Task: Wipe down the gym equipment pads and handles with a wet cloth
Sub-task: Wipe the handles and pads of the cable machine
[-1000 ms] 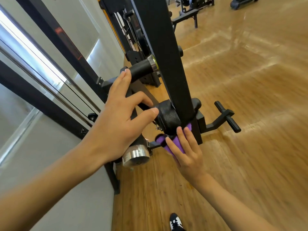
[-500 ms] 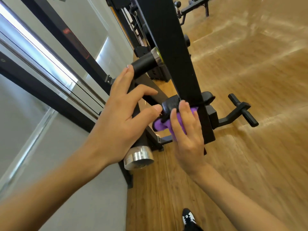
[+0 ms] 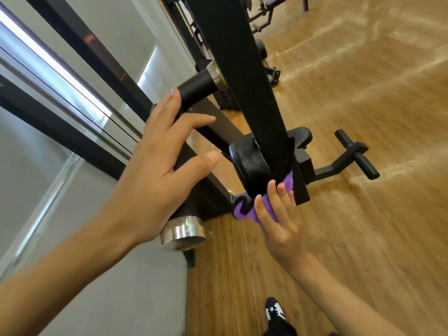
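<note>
Right hand (image 3: 276,214) has slid lower, pressing purple cloth (image 3: 242,210) flat beneath pad (image 3: 252,163); left hand (image 3: 155,170) spread wide.

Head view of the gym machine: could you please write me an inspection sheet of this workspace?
Surface: wooden floor, glossy, with light glare.
Job's things: purple cloth pressed against the lower edge of the black pad; foam handle bare, no cloth on it.
Clutter: nothing seen.
Hands: left hand spread open over the black bar, one fingertip touching the foam handle; right hand presses the cloth to the pad with straight fingers.
Cables: thin machine cables run along the frame at left, taut.
Surroundings: grey wall, other gym equipment farther off, the person's shoe below.
</note>
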A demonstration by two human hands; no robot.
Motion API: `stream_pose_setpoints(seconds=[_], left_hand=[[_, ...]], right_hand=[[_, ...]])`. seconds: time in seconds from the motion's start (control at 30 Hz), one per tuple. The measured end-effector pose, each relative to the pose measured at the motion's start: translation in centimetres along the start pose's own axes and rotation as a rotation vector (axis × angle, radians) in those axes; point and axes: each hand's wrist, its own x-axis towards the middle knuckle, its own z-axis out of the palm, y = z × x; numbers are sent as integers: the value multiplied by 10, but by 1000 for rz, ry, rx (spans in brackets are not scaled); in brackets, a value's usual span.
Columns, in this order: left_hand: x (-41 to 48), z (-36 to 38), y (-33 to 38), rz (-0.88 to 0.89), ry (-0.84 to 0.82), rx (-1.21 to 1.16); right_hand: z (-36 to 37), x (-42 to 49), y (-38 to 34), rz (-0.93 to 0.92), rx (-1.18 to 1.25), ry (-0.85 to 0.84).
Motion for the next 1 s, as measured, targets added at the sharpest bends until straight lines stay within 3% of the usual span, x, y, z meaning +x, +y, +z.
stream_pose_setpoints(seconds=[0.13, 0.27, 0.43, 0.57, 0.7, 0.9, 1.0], left_hand=[[-1, 1, 0, 7, 7, -25], [5, 4, -3, 15, 16, -31], [15, 2, -20, 4, -7, -4], [21, 3, -29, 14, 28, -33], [29, 8, -38, 17, 60, -38], [33, 4, -53, 39, 71, -66], [34, 8, -50, 53, 88, -80]], right_hand=[[-14, -23, 7, -17, -6, -67], [-9, 97, -13, 69, 100, 10], [-5, 84, -1, 5, -3, -192], [11, 93, -1, -38, -79, -171], [44, 148, -22, -2, -143, -302], [31, 115, -13, -58, -194, -317], [59, 169, -18, 62, -207, -423]])
